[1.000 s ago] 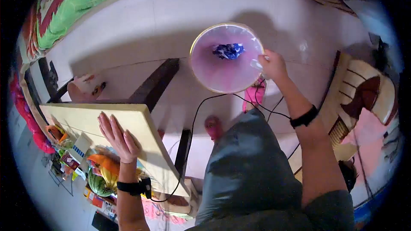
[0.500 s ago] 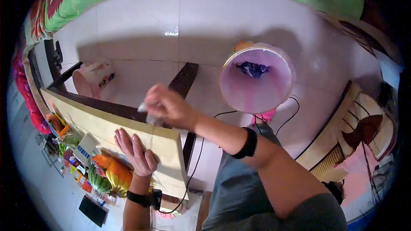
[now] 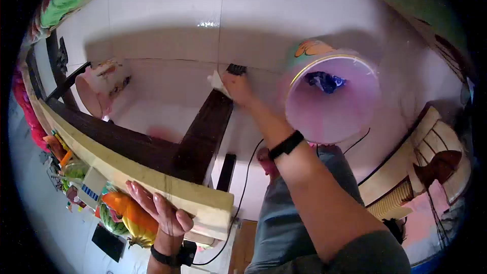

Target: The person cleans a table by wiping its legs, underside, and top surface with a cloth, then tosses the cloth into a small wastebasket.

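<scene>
My right hand [image 3: 237, 90] is closed round a white cloth [image 3: 218, 80] at the lower end of a dark wooden leg [image 3: 209, 119], close to the floor. The leg belongs to a table with a pale yellow top edge [image 3: 152, 170]. My left hand [image 3: 161, 210] rests at the edge of the tabletop, its fingers apart and nothing in it. Beside that hand lie an orange and yellow fruit-shaped object [image 3: 133, 215] and a green striped one [image 3: 110, 220].
A pink bucket [image 3: 332, 104] with something dark blue inside stands right of centre. Another pink bin [image 3: 99, 87] is at the left behind the table frame. A black cable [image 3: 242, 193] runs down beside the table. A patterned wooden piece [image 3: 431, 160] stands at the right.
My right hand has moved from above the tabletop, forward and down to the leg's end, with the white cloth. My left hand has tilted on the table edge. The view has shifted.
</scene>
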`<state>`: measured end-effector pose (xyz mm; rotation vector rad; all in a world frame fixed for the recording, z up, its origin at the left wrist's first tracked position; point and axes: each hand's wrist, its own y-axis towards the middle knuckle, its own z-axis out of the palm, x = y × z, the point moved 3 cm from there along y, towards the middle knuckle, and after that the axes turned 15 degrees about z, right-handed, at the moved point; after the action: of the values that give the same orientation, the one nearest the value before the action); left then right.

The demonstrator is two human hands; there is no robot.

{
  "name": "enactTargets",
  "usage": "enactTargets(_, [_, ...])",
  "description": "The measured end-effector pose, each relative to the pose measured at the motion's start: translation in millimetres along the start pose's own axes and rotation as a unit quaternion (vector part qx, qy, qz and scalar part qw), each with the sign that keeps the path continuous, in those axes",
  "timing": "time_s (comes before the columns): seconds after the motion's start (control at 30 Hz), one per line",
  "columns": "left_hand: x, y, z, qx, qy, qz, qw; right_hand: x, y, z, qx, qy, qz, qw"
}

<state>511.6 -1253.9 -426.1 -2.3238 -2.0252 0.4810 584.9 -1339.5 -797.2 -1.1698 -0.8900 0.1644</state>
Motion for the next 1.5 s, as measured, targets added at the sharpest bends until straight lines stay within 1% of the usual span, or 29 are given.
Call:
enactTargets(0.03, [0.0,-1.7,-0.5,0.002,0.002,0.004,1.000,-20.7,20.3,4.3,-0.003,0.030,0.033,0.999])
enactTargets(0.07, [0.4,-2.9,0.4,0.002,0.008,0.003,1.000,-24.3,31.5,-0.3,0.000,0.033,0.028,0.999])
enactTargets(0.1, [-1.3,-2.5,0.9,-0.007,0.007,-0.001,1.000,-24.7,39.5,-14.2,-0.047,-0.139,0.029,0.989])
enactTargets(0.13, [-1.1,-1.9,1.3,-0.014,0.005,-0.005,1.000,-24.5,45.3,-23.0,-0.097,-0.304,0.029,0.947])
enactTargets(0.27, [-0.4,-3.8,0.7,-0.020,0.010,0.004,1.000,-6.0,31.9,-31.2,-0.111,-0.335,0.002,0.936])
enactTargets(0.33, [-0.5,-0.5,-0.8,-0.021,0.004,0.009,1.000,35.4,-2.2,-50.9,-0.070,-0.292,0.113,0.947])
enactTargets(0.37, [0.7,2.6,-1.4,-0.018,0.000,0.016,1.000,35.4,-6.2,-47.8,-0.076,-0.296,0.108,0.946])
enactTargets(0.43, [-0.8,7.2,-1.7,-0.024,-0.001,0.014,1.000,25.6,-28.8,-31.3,-0.007,-0.238,-0.049,0.970])
enactTargets(0.47, [-1.7,10.0,-1.4,-0.029,0.003,0.019,0.999,27.9,-55.5,-23.6,-0.031,-0.114,-0.119,0.986])
enactTargets(0.5, [-2.1,11.5,-1.7,-0.033,0.008,0.023,0.999,26.6,-83.7,-11.5,-0.051,0.011,-0.190,0.980])
enactTargets(0.53, [-2.6,12.7,-3.0,-0.038,0.005,0.024,0.999,28.6,-103.1,-1.7,0.001,-0.020,-0.148,0.989])
enactTargets(0.6, [-3.9,15.9,-2.6,-0.028,0.034,0.037,0.998,41.2,-142.3,16.2,0.048,-0.049,-0.104,0.992])
enactTargets(0.63, [-5.2,16.2,-3.3,-0.026,0.033,0.042,0.998,54.7,-166.3,21.5,-0.061,0.073,-0.243,0.965])
enactTargets(0.7, [-5.0,15.9,-2.1,-0.038,0.013,0.027,0.999,60.5,-178.6,38.8,-0.218,0.173,-0.376,0.884])
enactTargets(0.77, [-4.7,13.2,-2.4,-0.024,0.023,0.022,0.999,51.2,-169.9,50.4,-0.257,0.161,-0.303,0.904])
enactTargets(0.8, [-4.4,11.5,-0.9,-0.024,0.017,0.018,0.999,40.7,-152.5,54.4,-0.226,0.254,-0.216,0.915])
enactTargets(0.83, [-4.3,8.8,-0.3,-0.024,0.010,0.013,1.000,32.0,-138.9,54.4,-0.153,0.355,-0.143,0.911])
enactTargets(0.87, [-3.2,5.8,-1.1,-0.018,0.006,0.007,1.000,23.4,-126.7,54.7,-0.089,0.471,-0.062,0.876])
enactTargets(0.9, [-1.3,4.8,-0.1,-0.018,0.003,0.001,1.000,14.0,-115.7,56.1,-0.048,0.574,0.021,0.817])
enactTargets(1.0, [-4.6,4.5,-1.3,-0.007,0.016,-0.015,1.000,-12.5,-83.7,48.4,-0.008,0.595,0.100,0.797])
enactTargets(1.07, [-1.6,2.5,1.5,-0.021,0.014,-0.021,0.999,-18.6,-46.7,35.0,0.021,0.607,0.131,0.784])
enactTargets(1.1, [-1.9,-1.5,1.7,-0.027,0.011,-0.033,0.999,-24.8,-23.9,28.5,0.024,0.606,0.127,0.785])
enactTargets(1.13, [-2.5,-0.6,0.8,-0.023,0.025,-0.029,0.999,-37.0,-2.7,26.6,0.029,0.580,0.174,0.795])
enactTargets(1.2, [-2.0,-2.9,2.9,-0.023,0.022,-0.023,0.999,-30.4,9.0,19.5,0.034,0.555,0.218,0.802])
enactTargets(1.27, [-1.5,-0.5,1.1,-0.029,0.020,-0.020,0.999,-18.4,12.1,14.8,0.004,0.599,0.270,0.754])
enactTargets(1.3, [-1.9,3.4,1.1,-0.025,0.023,-0.008,0.999,-20.5,13.5,16.5,0.003,0.599,0.268,0.755])
enactTargets(1.37, [-3.9,6.0,-1.3,-0.017,0.020,0.003,1.000,-40.3,7.5,34.1,0.048,0.605,0.307,0.733])
enactTargets(1.43, [-3.7,5.6,0.1,-0.006,0.020,-0.007,1.000,0.9,-56.4,28.5,0.049,0.526,0.309,0.791])
enactTargets(1.5, [-3.7,8.3,0.3,-0.010,0.023,0.001,1.000,46.6,-122.5,21.5,0.029,0.475,0.265,0.838])
